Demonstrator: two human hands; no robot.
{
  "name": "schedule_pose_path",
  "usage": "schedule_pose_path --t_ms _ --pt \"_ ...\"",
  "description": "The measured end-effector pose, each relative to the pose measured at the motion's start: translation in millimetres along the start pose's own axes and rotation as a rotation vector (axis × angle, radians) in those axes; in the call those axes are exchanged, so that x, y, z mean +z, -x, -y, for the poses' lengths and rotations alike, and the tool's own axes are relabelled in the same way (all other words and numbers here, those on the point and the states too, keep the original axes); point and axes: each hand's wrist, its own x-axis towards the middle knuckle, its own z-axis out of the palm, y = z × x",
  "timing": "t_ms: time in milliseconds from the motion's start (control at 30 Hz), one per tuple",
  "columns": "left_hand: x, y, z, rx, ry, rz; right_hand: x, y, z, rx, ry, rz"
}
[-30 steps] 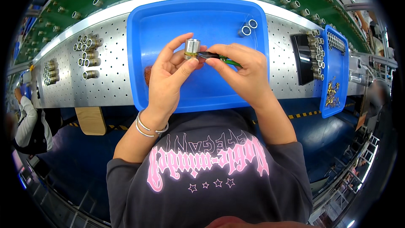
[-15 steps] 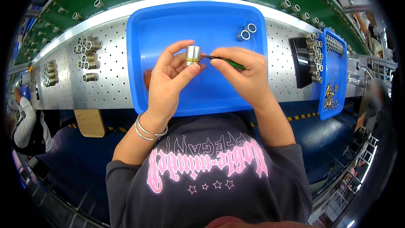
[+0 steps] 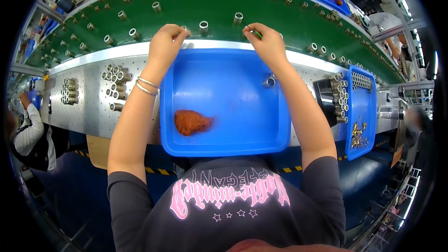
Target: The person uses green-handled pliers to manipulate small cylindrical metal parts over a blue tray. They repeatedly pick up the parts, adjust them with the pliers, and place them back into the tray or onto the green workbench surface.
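My left hand (image 3: 168, 42) reaches over the near edge of the green conveyor (image 3: 179, 11), fingers pinched on a short metal sleeve (image 3: 184, 28); only part of the sleeve's rim shows. In my right hand (image 3: 267, 42) is a green-handled tool (image 3: 255, 32) with a thin dark tip, held above the belt close to a standing sleeve (image 3: 238, 17). Below both hands lies a blue tray (image 3: 224, 148). It holds a reddish-brown tangle of fibres (image 3: 191, 122) at its near left and metal sleeves (image 3: 269, 81) at the right, partly hidden by my forearm.
Several sleeves (image 3: 115, 81) are grouped on the perforated metal bench (image 3: 88, 112) at left. To the right stand a black holder (image 3: 324, 98), more sleeves (image 3: 342, 95) and a smaller blue tray (image 3: 350, 147) with brass-coloured pieces (image 3: 358, 135). Sleeves stand along the belt.
Both hands have moved away from me, from over the tray to the conveyor, and apart from each other. The fibre tangle, mostly hidden before, now shows fully.
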Motion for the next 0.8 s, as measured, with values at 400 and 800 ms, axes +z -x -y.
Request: schedule_pose_path --t_ms 400,800 --pt "-7.3 17.4 -9.3 0.159 -0.038 -0.027 30.5 -69.1 -20.0 -0.161 0.391 0.032" --pt "-10.9 105.3 -93.5 -0.159 0.854 0.280 -10.7 75.6 47.5 0.013 -0.552 0.466"
